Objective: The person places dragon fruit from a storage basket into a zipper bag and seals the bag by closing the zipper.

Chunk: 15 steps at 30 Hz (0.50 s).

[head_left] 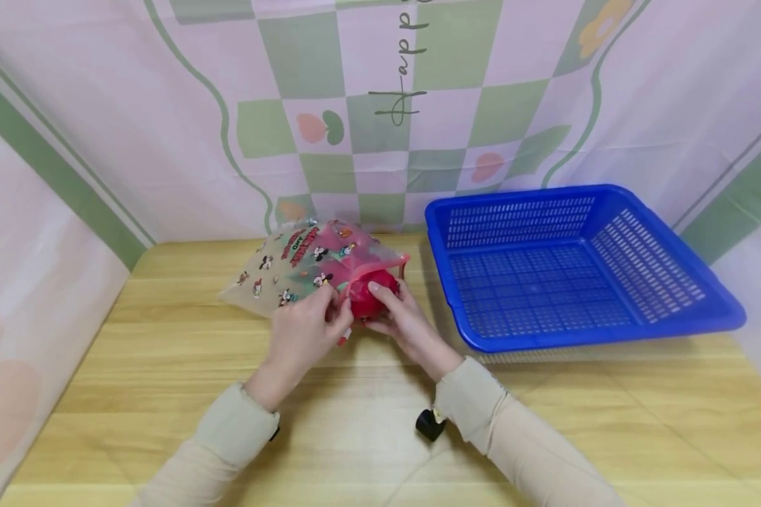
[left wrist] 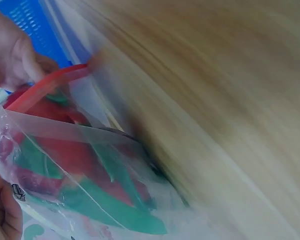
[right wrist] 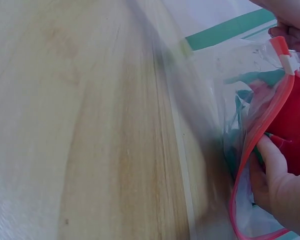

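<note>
A clear zip bag with cartoon prints lies on its side, its red-edged mouth toward the person. Through the plastic show red and green shapes. At the mouth is a smooth, round red object, partly covered by the bag and fingers; its kind is not clear. My right hand grips this red object, thumb on top. With bent fingers, my left hand pinches the bag's edge just left of it. A white slider sits on the red zip, close to the left hand.
A blue plastic basket with slotted walls stands at the right on the wooden table. A patterned curtain hangs right behind the table. A small black device is at the right cuff.
</note>
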Each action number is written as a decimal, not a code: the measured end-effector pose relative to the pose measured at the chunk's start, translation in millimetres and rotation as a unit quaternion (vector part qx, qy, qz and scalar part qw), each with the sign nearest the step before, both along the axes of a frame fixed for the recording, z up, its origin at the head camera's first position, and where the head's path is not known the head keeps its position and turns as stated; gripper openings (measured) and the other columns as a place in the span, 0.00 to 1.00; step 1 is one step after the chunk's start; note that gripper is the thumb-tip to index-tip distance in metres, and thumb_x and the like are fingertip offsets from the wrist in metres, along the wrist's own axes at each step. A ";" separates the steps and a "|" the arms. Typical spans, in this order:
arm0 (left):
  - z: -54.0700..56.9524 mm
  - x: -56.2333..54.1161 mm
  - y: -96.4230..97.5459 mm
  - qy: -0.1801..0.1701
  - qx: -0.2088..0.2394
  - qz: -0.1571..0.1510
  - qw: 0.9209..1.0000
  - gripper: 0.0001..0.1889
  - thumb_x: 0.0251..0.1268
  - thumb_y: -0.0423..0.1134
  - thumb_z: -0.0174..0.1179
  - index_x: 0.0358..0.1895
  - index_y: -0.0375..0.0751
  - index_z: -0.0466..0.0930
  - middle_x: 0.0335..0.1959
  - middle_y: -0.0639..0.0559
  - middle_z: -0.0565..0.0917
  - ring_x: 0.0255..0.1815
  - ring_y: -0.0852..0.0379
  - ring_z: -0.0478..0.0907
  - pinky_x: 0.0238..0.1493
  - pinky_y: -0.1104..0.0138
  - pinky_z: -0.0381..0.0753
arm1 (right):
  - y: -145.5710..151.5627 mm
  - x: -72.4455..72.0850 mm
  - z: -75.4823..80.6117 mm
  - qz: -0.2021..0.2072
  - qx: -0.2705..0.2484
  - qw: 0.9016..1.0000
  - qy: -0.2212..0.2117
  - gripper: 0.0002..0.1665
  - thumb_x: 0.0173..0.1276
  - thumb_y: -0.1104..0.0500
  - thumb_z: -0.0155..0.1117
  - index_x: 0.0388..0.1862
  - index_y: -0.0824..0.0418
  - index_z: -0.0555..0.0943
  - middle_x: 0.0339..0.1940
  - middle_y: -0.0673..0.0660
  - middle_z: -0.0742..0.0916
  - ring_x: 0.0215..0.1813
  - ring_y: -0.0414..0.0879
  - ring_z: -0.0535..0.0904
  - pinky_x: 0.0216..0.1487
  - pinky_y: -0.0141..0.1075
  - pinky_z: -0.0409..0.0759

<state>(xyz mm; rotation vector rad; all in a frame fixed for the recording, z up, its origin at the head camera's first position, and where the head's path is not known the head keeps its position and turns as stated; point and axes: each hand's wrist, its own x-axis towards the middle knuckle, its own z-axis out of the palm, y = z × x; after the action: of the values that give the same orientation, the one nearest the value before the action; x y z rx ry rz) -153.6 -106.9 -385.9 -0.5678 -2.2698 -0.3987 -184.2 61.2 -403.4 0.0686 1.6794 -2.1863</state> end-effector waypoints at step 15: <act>-5.9 -2.6 1.8 0.005 -0.004 -0.062 0.998 0.10 0.65 0.39 0.50 0.26 0.39 0.69 0.14 0.54 0.70 0.11 0.64 0.60 0.10 0.76 0.59 | 0.4 -1.5 0.0 0.003 0.006 1.000 0.005 0.35 0.70 0.50 0.49 0.71 0.61 0.53 0.69 0.66 0.70 0.57 0.52 0.77 0.64 0.51 0.75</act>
<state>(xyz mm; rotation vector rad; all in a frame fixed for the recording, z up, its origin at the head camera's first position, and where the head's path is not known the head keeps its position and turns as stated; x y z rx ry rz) -156.2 -105.1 -391.8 -0.7156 -2.2350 -0.4462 -185.6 61.6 -403.5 0.0559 1.6976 -2.1761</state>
